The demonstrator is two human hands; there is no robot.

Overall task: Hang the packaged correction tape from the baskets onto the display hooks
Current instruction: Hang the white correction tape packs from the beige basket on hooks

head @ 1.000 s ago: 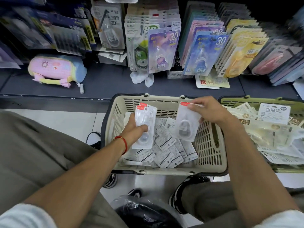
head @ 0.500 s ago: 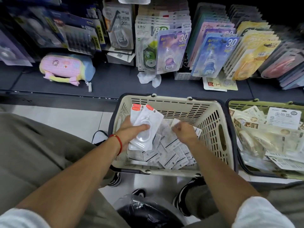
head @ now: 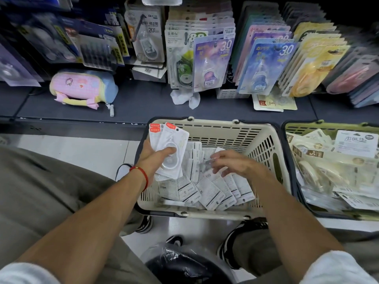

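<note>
My left hand (head: 155, 154) grips a fanned stack of correction tape packs (head: 170, 148) over the cream basket's (head: 264, 144) 10 o'clock corner. My right hand (head: 235, 163) hovers open, fingers spread, above loose packs (head: 207, 189) lying face-down inside. At 3 o'clock, the green basket (head: 291, 125) holds yellowish packaged tapes (head: 328, 167).

Showing pale glossy floor tiles (head: 67, 152) running beneath a dark grey shelf (head: 133, 103). Displaying crowded carded stationery packs (head: 266, 66) hanging along the shadowed back. Catching dim light overhead, reflecting softly off the floor. Resting on the shelf, a pastel pencil case (head: 82, 87).
</note>
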